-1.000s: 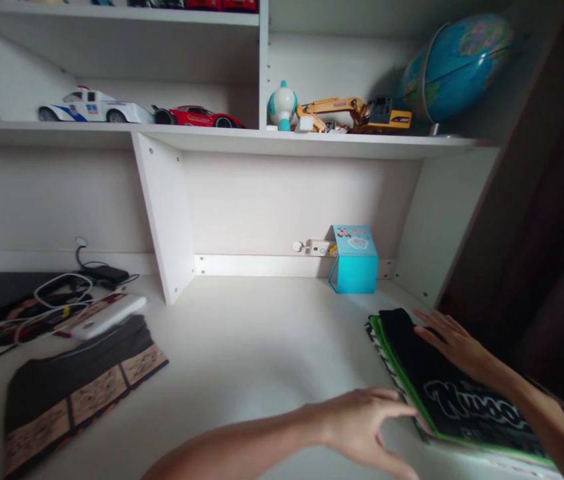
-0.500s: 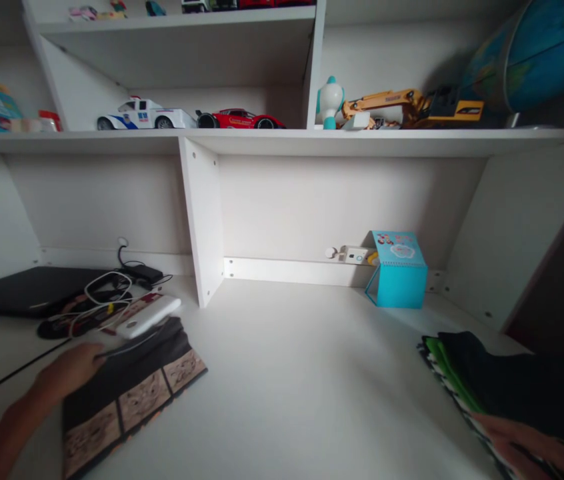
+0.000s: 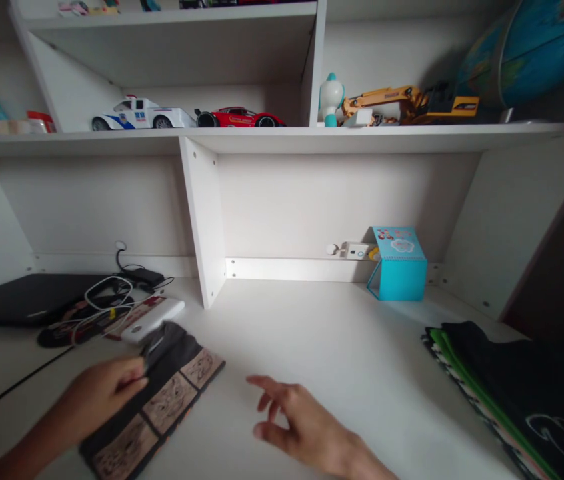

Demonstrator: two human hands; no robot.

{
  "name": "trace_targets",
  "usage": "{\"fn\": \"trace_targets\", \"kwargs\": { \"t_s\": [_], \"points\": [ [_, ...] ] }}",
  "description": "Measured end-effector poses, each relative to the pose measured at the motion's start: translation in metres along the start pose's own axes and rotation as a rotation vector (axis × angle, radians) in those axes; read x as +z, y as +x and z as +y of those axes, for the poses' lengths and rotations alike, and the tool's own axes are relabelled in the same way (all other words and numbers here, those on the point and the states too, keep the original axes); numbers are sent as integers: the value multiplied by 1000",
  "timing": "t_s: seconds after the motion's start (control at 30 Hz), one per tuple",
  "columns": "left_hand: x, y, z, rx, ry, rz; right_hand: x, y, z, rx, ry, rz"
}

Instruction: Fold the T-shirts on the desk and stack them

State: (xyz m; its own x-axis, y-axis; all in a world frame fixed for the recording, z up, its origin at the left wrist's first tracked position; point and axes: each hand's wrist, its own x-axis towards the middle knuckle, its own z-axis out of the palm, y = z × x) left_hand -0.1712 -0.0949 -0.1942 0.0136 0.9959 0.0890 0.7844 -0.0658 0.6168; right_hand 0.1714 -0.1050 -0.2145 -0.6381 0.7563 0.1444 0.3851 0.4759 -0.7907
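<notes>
My left hand (image 3: 107,387) pinches the upper edge of a folded dark garment (image 3: 159,387), lifting a small part of it. Tan panels with animal-like drawings run along the garment's front side; the rest of it lies on the white desk (image 3: 342,353). Just right of it, my right hand (image 3: 302,423) hovers over the desk with fingers apart and nothing in them. Far to the right lies a stack of folded clothes (image 3: 507,393), dark on top with green and pale layers below and white lettering on the top piece.
Behind the garment are a white power bank-like box (image 3: 155,319), tangled white cables (image 3: 105,300) and a black laptop (image 3: 27,298). A blue desk calendar (image 3: 402,277) stands at the back right. Toy cars (image 3: 239,118), a toy excavator (image 3: 412,103) and a globe (image 3: 537,57) occupy the shelves.
My right hand has left the clothes stack and moved left to near the dark garment. My left hand has shifted right, pulling the garment slightly along with it.
</notes>
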Motion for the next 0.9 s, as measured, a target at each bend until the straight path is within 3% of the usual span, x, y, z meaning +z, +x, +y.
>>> {"fn": "trace_targets", "kwargs": {
  "t_s": [0.1,0.2,0.27,0.37,0.43,0.5,0.67,0.77,0.9],
  "points": [
    [42,-20,70,211,-77,-150,38,30,-8,-36,308,-15],
    [75,-35,107,320,-228,-298,45,40,-5,-117,528,99],
    [88,-38,114,377,-266,-310,21,36,5,-106,546,119],
    [105,-34,108,482,-139,-225,-43,19,28,6,429,112],
    [118,-25,99,506,-28,-198,-82,6,41,75,387,131],
    [129,-13,93,498,12,-199,-104,-6,48,127,405,111],
    [137,13,102,501,-18,-180,-96,-22,44,120,489,-97],
    [137,23,118,565,-26,-250,-82,-23,39,132,543,-241],
    [146,40,130,587,-94,-351,-70,-21,38,161,476,-334]
  ]
}}
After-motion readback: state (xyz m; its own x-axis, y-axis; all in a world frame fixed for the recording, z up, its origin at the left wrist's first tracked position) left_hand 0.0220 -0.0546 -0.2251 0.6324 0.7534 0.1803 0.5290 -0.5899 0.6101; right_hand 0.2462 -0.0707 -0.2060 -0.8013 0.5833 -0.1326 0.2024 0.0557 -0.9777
